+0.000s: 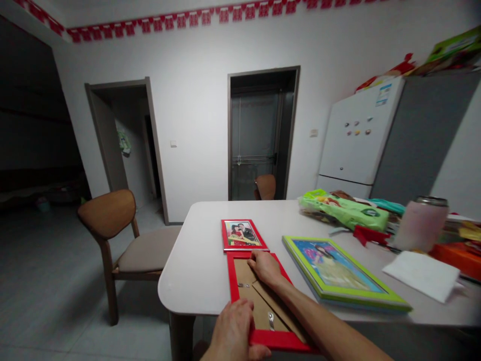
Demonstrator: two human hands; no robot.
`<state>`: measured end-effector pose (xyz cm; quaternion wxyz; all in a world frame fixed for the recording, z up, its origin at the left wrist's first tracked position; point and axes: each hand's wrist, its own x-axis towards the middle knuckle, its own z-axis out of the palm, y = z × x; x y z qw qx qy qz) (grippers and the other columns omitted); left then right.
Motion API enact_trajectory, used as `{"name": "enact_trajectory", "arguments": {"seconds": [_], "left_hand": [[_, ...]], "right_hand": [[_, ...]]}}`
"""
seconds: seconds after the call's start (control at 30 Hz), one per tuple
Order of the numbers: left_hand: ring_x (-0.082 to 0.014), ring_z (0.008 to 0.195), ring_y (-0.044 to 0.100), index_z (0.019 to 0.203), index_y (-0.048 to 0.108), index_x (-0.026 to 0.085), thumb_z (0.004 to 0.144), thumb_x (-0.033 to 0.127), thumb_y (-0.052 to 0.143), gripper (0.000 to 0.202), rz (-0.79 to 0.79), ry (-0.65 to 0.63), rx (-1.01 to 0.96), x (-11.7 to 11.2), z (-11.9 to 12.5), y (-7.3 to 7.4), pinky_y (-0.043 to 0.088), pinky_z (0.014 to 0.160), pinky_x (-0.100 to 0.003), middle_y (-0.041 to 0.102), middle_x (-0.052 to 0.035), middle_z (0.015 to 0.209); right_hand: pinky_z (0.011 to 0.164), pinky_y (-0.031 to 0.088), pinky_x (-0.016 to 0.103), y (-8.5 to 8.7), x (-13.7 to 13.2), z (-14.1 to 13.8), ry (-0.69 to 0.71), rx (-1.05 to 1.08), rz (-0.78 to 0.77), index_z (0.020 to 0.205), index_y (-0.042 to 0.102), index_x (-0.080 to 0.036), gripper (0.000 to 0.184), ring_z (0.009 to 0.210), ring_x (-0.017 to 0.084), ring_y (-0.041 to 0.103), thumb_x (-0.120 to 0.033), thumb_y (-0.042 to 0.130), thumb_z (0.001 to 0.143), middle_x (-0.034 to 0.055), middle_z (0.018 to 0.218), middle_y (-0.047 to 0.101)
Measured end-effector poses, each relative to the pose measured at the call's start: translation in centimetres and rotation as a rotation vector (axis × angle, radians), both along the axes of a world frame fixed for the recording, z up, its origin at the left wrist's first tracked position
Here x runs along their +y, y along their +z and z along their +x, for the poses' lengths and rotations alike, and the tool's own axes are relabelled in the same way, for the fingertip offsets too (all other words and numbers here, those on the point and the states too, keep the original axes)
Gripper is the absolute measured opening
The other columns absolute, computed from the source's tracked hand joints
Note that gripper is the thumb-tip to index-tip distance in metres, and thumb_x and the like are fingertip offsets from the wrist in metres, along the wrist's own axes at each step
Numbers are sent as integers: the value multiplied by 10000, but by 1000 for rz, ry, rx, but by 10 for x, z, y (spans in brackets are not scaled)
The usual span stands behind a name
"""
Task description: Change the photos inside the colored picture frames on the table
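A red picture frame [233,281] lies face down at the table's near edge, its brown backing board [259,306] and small metal fittings showing. My left hand [233,328] grips the frame's near left corner, thumb along the near edge. Over the far part of the backing board, my right hand [265,268] is closed with curled fingers; what they pinch, if anything, is hidden. My right forearm covers much of the frame's right side. Just beyond is a smaller red-framed photo [242,234] of two people, face up, close to the frame's far edge.
Green-framed pictures [338,265] lie stacked on the white table [195,255] to the right. Past them are a green packet [345,210], a pink jar [423,223] and white paper [423,273]. A wooden chair [107,215] stands left; a fridge [356,135] stands behind.
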<state>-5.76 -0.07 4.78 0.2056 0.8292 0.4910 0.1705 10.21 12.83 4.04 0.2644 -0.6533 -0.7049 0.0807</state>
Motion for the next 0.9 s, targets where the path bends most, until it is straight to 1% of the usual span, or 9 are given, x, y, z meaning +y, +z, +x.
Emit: {"name": "enact_trajectory", "arguments": {"seconds": [0.13,0.27,0.37,0.47,0.53,0.6,0.73,0.83,0.9], "left_hand": [[-257,1129,378,1182,405,106,518,338,728,774,5,-4,41,-1,-3,2,262,980,-356,427,-142,1232],[-268,1170,321,1135,440,117,539,319,703,682,41,-97,131,1,15,3,167,1002,-443,395,-142,1257],[-258,1197,273,1063,492,108,683,196,549,395,67,-167,158,2,35,0,187,992,-446,349,-143,1285],[-251,1184,300,1082,472,72,657,86,470,425,87,-147,65,0,41,2,226,988,-404,366,-167,1269],[-265,1163,331,1096,451,63,566,61,504,533,128,-120,-82,-2,39,12,251,979,-389,386,-176,1253],[-252,1100,410,1094,439,93,563,67,499,535,177,-42,-333,-4,40,28,310,942,-373,466,-153,1183],[-193,900,544,1008,452,166,720,186,453,289,163,153,-944,-7,60,59,418,804,-322,582,-72,960],[-189,875,559,997,434,170,706,238,518,310,91,131,-1237,-1,79,72,430,782,-307,586,-68,948],[-190,906,551,1046,410,171,673,232,563,408,27,87,-1348,8,89,75,416,813,-311,579,-74,991]], "right_hand": [[505,305,218,0,6,-2,-53,63,-4,701,614,-140,216,582,130,533,-303,473,704,81,732,647],[543,345,217,13,-7,3,9,133,39,634,607,-150,249,586,133,546,-309,436,720,65,673,645],[612,379,223,23,-28,24,74,201,82,694,615,-167,267,669,145,563,-317,398,735,49,740,653],[602,406,246,25,-53,56,30,520,70,783,616,-169,278,683,163,567,-370,443,699,44,751,648],[555,412,246,22,-71,68,-81,854,45,841,600,-166,301,648,156,566,-383,491,664,41,735,640],[510,407,231,17,-89,62,-130,1138,-27,876,581,-161,322,596,134,564,-385,519,653,40,725,636],[521,434,242,12,-116,13,121,1466,-283,928,562,-151,371,614,141,591,-428,509,687,66,784,650],[580,459,255,23,-119,2,205,1610,-139,1009,522,-163,394,712,166,605,-391,524,687,60,866,651],[597,470,263,36,-114,26,134,1595,-34,1111,451,-184,470,723,172,611,-326,543,672,40,870,656]]}}
